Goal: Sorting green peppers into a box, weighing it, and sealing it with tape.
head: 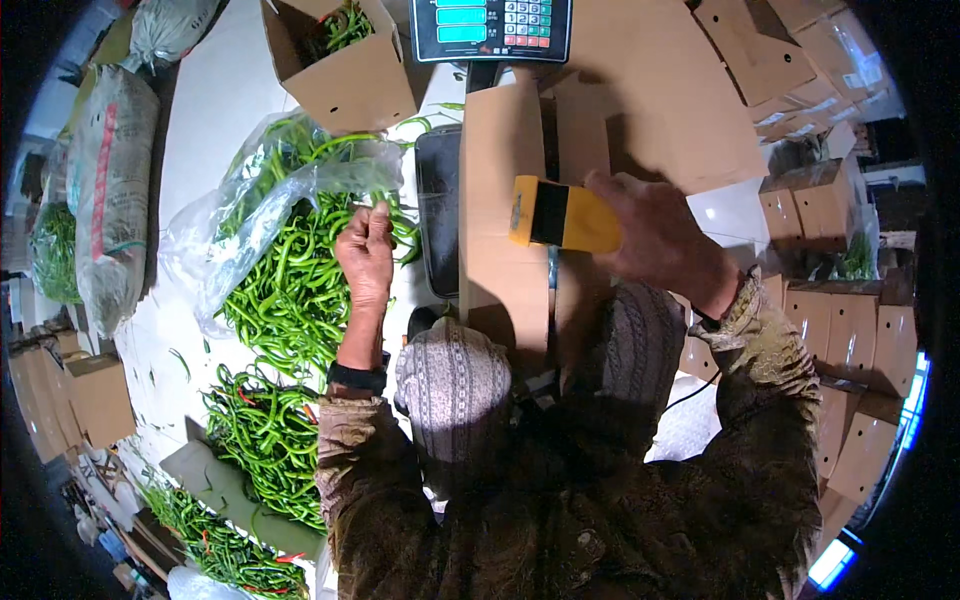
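Observation:
My right hand [660, 232] grips a yellow packing tape dispenser [589, 221] with a black band, held over a cardboard box [499, 285]. The box stands in front of me, between my knees. A dark gap runs between its top flaps, and a shiny strip like tape shows just below the dispenser. Left of the box, my left hand [366, 251] has its fingers curled closed, and I cannot see anything between them. It is over a pile of green chili peppers [281, 285], close to the edge of a clear plastic bag [255, 217].
A digital scale display [491, 30] stands beyond the box, with a black platform [439, 210] beside it. An open carton [352, 90] holds more peppers. Further pepper piles [262, 442] lie at lower left. A filled woven sack [116, 195] and stacked cartons [832, 330] flank the floor.

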The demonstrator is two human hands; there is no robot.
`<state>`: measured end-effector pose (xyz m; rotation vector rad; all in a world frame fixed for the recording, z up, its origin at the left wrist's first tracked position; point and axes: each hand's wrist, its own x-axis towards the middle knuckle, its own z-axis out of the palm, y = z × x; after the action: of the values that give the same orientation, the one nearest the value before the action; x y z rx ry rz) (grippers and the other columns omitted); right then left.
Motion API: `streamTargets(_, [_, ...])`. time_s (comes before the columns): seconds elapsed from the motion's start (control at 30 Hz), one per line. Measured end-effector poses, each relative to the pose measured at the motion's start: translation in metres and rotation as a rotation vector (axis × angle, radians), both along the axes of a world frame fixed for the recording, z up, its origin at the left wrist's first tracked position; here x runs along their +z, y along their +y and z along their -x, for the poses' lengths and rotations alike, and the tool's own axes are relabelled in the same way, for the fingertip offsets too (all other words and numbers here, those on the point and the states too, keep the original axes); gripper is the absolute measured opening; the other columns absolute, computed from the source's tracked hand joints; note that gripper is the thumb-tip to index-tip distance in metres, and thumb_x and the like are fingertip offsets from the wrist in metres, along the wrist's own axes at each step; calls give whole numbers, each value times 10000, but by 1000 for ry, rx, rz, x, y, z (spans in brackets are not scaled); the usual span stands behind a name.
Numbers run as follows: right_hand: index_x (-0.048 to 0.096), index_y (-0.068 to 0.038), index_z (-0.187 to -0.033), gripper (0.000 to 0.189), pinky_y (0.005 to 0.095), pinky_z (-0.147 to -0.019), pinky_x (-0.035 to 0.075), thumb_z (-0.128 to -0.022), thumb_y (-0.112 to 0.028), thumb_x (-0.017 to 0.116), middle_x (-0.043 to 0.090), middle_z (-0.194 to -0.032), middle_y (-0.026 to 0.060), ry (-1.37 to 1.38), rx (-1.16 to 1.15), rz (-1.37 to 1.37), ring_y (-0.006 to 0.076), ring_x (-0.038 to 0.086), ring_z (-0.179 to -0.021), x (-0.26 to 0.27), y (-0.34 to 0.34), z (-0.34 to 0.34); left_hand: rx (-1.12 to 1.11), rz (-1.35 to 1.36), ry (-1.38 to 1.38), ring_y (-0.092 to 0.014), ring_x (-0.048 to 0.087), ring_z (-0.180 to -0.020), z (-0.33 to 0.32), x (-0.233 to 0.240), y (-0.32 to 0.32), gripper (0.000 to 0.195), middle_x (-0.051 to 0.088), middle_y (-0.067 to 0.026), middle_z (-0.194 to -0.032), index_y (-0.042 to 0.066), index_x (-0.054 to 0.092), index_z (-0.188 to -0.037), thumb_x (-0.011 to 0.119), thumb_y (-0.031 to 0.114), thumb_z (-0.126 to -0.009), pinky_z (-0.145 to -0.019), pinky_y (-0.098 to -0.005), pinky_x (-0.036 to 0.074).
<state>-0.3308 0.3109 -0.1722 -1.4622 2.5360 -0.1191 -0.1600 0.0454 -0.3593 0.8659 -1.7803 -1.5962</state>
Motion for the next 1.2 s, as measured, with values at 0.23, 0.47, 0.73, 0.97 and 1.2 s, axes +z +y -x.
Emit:
streamTargets(0.23, [541, -64, -1150, 610, 502, -626, 528, -615, -238, 775, 646, -792, 199, 58, 50, 68, 414, 642, -708, -18, -11, 5, -12, -45, -69, -53, 394, -521, 14, -41, 8, 407, 453, 41, -586, 88, 449, -623, 612, 259, -955, -487, -223, 361])
streamTargets(0.47, [496, -27, -1066, 565, 447, -663, 509, -576, -114, 763, 585, -905, 177, -36, 45, 55, 392, 625, -803, -10, -20, 6, -124, 228, -161, -247, 420, -496, 39, -80, 51, 404, 439, -171, -567, 18, 461, -662, 572, 263, -963, -500, -370, 394])
streamTargets(0.73, [511, -40, -1099, 597, 442, -639, 520, -580, -152, 784, 607, -911, 177, -47, 14, 50, 386, 637, -765, -17, -14, 8, -373, 523, -579, -450, 630, -659, 53, -93, 50, 342, 627, -231, -663, 71, 566, -844, 459, 370, -972, -584, -540, 505])
streamTargets(0.97, [531, -84, -1053, 526, 477, -529, 494, -635, -288, 775, 602, -769, 155, 20, -16, 217, 355, 636, -653, -30, -2, 9, -259, 680, -260, -381, 640, -738, 71, -89, 19, 173, 650, -178, -855, 72, 631, -1016, 617, 117, -850, -673, -442, 532])
streamTargets(1.2, [517, -43, -1089, 567, 436, -538, 496, -631, -230, 794, 579, -764, 142, -39, -12, 176, 328, 630, -646, -22, 5, 11, -660, 1005, -96, -328, 434, -1243, 197, 73, 40, 585, 476, -166, -1344, 64, 432, -1374, 593, 216, -832, -1031, -457, 334])
